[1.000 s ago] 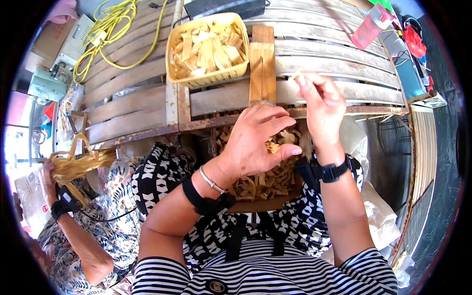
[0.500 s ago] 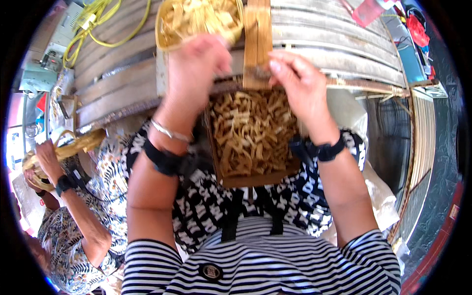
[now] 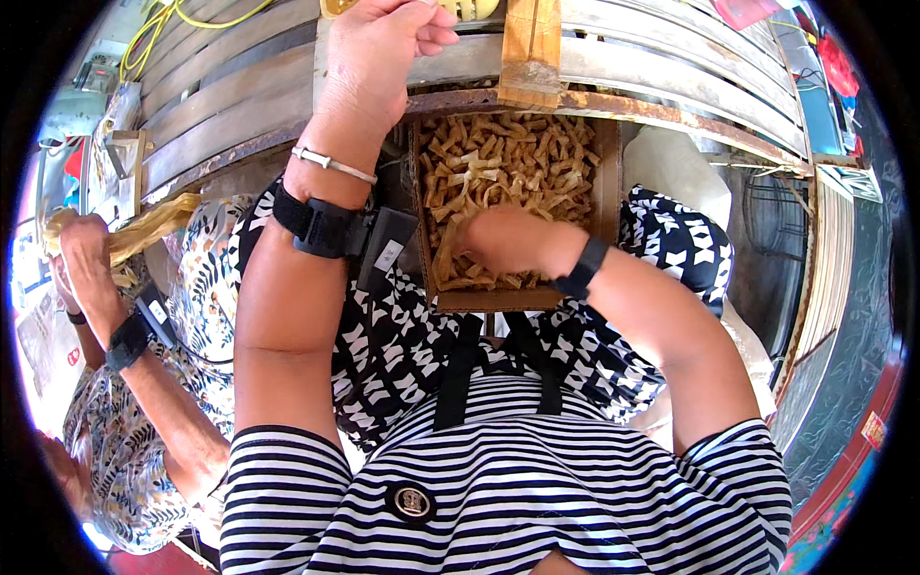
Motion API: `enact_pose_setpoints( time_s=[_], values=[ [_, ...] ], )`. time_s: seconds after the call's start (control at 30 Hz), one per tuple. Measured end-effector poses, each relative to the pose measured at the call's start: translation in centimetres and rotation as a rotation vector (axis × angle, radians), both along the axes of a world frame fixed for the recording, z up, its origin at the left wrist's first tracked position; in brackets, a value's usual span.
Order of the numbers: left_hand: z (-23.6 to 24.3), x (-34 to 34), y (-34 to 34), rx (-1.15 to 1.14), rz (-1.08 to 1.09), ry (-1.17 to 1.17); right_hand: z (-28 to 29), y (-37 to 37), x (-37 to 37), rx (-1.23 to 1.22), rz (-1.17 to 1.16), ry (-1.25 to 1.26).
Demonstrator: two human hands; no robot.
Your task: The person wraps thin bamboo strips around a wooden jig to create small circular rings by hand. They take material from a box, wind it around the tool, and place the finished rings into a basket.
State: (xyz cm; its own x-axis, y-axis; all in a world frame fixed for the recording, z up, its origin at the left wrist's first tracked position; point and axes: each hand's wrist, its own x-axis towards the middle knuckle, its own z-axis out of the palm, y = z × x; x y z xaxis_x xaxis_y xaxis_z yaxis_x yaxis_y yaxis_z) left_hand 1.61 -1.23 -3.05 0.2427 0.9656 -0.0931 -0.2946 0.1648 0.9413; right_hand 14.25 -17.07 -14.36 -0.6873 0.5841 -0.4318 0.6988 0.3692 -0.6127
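Observation:
On my lap stands an open cardboard box [image 3: 611, 192] filled with short, knotted-looking tan pieces [image 3: 517, 158]. My right hand [image 3: 513, 241] is down in the box, over the pieces near its close left part; its fingertips are smeared and partly hidden. At the table's near side my left hand [image 3: 388, 38] is raised with curled fingers, beside a yellow basket [image 3: 471, 10] cut off by the top edge. Whatever those fingers may hold is hidden. A narrow wooden board [image 3: 530, 57] lies right of the basket, its end over the table edge.
The slatted wooden table [image 3: 661, 72] spans the far side, with a rusty front rail [image 3: 652, 107]. A yellow cable [image 3: 153, 34] lies at its far left. To my left, a co-worker's hand [image 3: 84, 249] grips a bundle of yellowish strips [image 3: 158, 222].
My right hand has gone from the wooden board down into the box. My left hand has moved slightly up and away. The view has tilted, so the basket now mostly falls outside it.

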Motion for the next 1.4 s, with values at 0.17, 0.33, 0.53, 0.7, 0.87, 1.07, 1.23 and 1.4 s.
enact_pose_setpoints(
  time_s=[0.17, 0.33, 0.53, 0.7, 0.87, 1.07, 1.23, 1.4],
  values=[
    [0.5, -0.1, -0.9, 0.13, -0.061, 0.198, -2.7, -3.9, -1.1, 0.423, 0.378, -0.289],
    [-0.5, 0.2, -0.7, 0.242, -0.142, 0.27, 0.0, -0.7, -0.3, -0.015, 0.07, -0.303],
    [-0.1, -0.1, -2.3, 0.356, -0.445, 0.393, 11.3, 2.1, 4.1, -0.427, -0.641, 0.457],
    [0.2, 0.8, -4.5, 0.433, -0.764, 0.14, 18.7, -0.4, 6.4, -0.123, -0.932, 0.977],
    [1.0, 1.1, -6.3, 0.339, -0.526, 0.2, 25.3, -2.1, 6.5, -0.252, -0.738, 1.84],
    [3.3, 1.3, -8.9, 0.347, -0.836, -0.296, 24.1, -3.9, 3.1, 0.335, -0.755, 1.448],
    [4.0, 1.1, -8.7, 0.383, -0.898, 0.196, 19.1, -2.3, 2.4, 0.165, -1.225, 1.367],
    [2.8, 0.1, -7.8, 0.035, -0.945, -0.042, 17.4, -0.8, 6.9, 0.576, -1.308, 0.263]
  ],
)
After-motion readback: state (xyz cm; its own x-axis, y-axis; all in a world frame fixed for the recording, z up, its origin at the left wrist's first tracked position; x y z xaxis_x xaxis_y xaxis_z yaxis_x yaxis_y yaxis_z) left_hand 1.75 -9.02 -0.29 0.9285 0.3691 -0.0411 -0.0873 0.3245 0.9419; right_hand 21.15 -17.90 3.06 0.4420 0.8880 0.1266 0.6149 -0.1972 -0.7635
